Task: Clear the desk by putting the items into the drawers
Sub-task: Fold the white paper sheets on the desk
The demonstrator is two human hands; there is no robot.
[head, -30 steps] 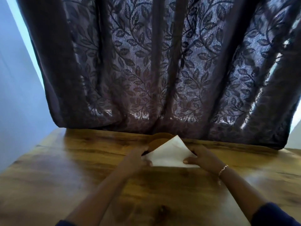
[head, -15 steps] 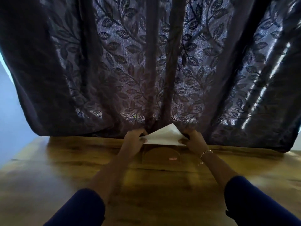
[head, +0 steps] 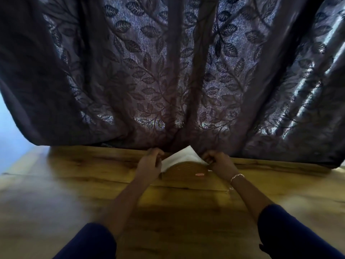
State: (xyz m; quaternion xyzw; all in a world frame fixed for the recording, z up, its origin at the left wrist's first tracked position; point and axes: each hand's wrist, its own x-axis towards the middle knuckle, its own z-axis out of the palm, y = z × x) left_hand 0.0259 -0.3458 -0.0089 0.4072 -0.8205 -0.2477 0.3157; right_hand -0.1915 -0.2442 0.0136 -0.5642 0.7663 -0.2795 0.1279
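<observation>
My left hand (head: 149, 165) and my right hand (head: 217, 161) each pinch one side of the thin white sheet of paper (head: 183, 156), with fingers curled on its edges. They hold it at the far side of the brown wooden desk (head: 74, 184), just before the dark leaf-patterned curtain (head: 168, 71). On its near side lies a flat rounded brown thing (head: 186, 170) with a small red mark; what it is I cannot tell. I count one sheet and one brown thing. No drawer is in view, so I judge both are not yet put away.
</observation>
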